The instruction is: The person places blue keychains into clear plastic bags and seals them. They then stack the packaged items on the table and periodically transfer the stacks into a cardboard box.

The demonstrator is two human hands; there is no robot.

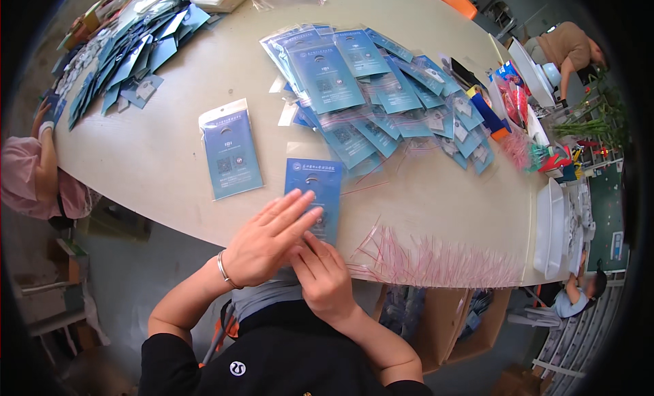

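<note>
A blue card (318, 176) with a small curved slot near its top lies before me at the table's near edge. My left hand (269, 234) is over its lower left part, palm down with fingers stretched out. Below it, my right hand (323, 277) has its fingers bent together at the card's lower edge; their tips are partly hidden by the left hand. To the left lies a similar blue card in a clear bag (231, 151). Beyond my hands is a large heap of bagged blue cards (327, 79), some with small white pieces inside.
Clear bags with red lines (436, 256) are spread along the near edge, right. A second pile of blue cards (139, 52) lies far left, beside a person in pink (41, 168). A white tray (549, 226) stands past the right edge; cardboard boxes (436, 321) sit below.
</note>
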